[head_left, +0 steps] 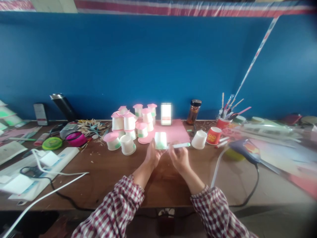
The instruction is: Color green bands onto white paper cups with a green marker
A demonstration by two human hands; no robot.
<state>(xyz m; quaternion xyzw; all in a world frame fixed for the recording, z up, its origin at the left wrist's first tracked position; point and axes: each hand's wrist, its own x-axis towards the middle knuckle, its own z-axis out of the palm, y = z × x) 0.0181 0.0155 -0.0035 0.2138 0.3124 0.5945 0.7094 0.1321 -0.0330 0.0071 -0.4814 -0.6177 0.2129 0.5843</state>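
My left hand (154, 154) is closed on a white paper cup (160, 138), held just above the table with a green patch near its lower edge. In my right hand (179, 158) is a marker pen (181, 145) with a pale barrel and a green end pointing right. The pen's other end points at the cup; whether it touches cannot be made out. Left of my hands stand several paper cups with pink paper tops (129, 122), some stacked. A plain white cup (128, 144) is in front of them. Behind my hands lies pink paper (177, 130).
To the right are another white cup (199, 139), a red paper cup (213, 135), a jar with a dark lid (194, 111) and a glue gun (244, 150) with a cord. At left lie a power strip (55, 172), cables, green tape (52, 143) and a dark bottle (63, 106).
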